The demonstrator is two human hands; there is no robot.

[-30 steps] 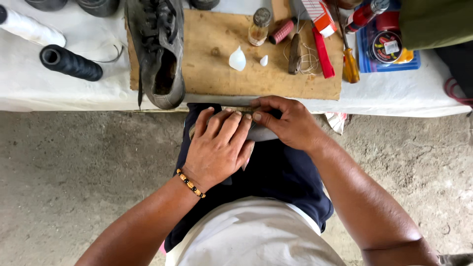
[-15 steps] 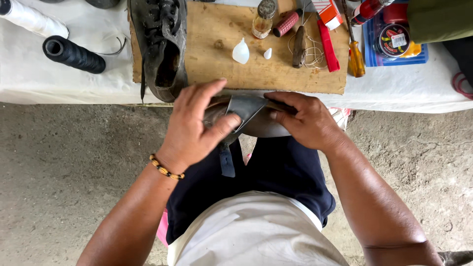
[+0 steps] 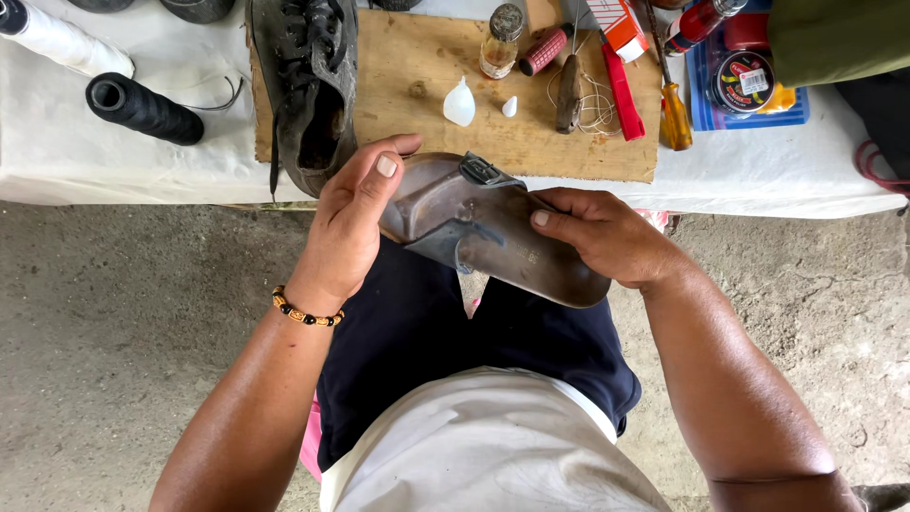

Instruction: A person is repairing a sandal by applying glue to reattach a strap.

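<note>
Both hands, left (image 3: 346,228) and right (image 3: 607,237), clasp a brown sandal (image 3: 493,232) by its ends above the lap; its loose grey strap (image 3: 455,245) could probably tear further under twisting.

A red-and-white cardboard box (image 3: 618,21) is seen at the desk's far edge; a round black tin with a red-and-white label (image 3: 742,82) lies on a blue tray (image 3: 791,112).
</note>
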